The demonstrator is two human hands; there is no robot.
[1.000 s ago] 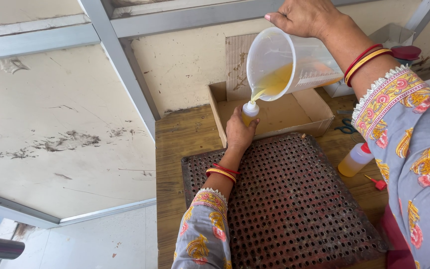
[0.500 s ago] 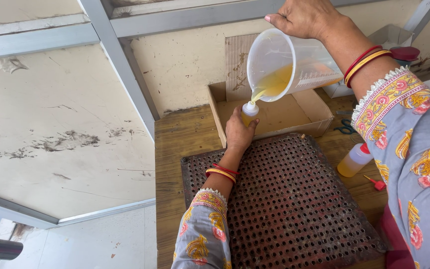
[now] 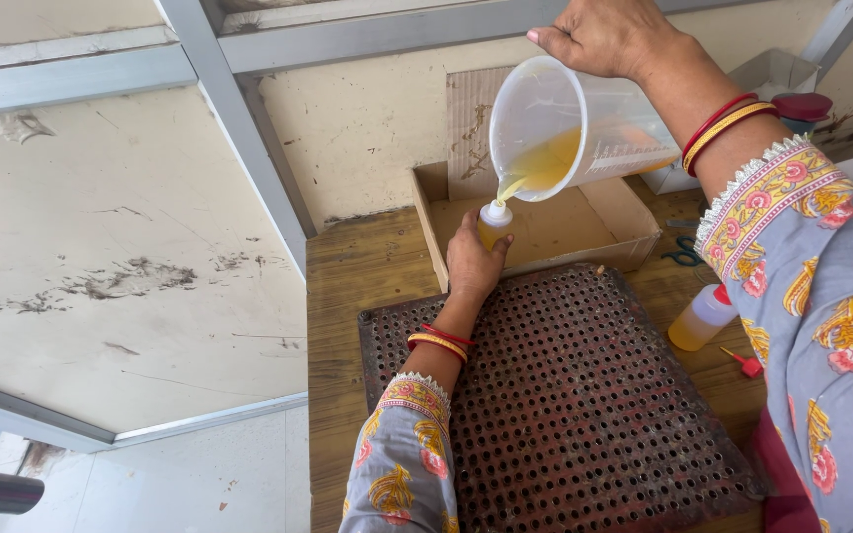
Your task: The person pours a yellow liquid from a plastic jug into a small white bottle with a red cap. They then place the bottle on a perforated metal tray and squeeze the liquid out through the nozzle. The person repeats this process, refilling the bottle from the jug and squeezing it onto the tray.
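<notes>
1. Centrally, a small squeeze bottle (image 3: 494, 222) stands upright over a shallow cardboard tray (image 3: 634, 219), its white neck up, its body partly filled with yellow liquid.
2. The left hand (image 3: 474, 265) has its fingers closed around the bottle's body and steadies it just past the far edge of a perforated mat (image 3: 584, 395).
3. Above, the right hand (image 3: 599, 38) grips a translucent plastic jug (image 3: 570, 126) by its base end, fingers curled round it, and tilts it so the spout meets the bottle's neck; amber-yellow liquid pools at the jug's lower side and runs out in a thin stream.
4. The mat is dark, reddish-brown, stiff-looking and pierced with regular round holes; it lies flat on a worn wooden table (image 3: 348, 296) with visible grain.
5. A second bottle (image 3: 703, 316), yellow-filled with a red collar, lies tilted on the table right of the mat, a small red cap (image 3: 745, 363) near it, scissors (image 3: 683, 255) beyond.
6. Behind the tray rises a stained, cream plaster wall (image 3: 367, 128); grey metal framing (image 3: 239, 109) crosses it.
</notes>
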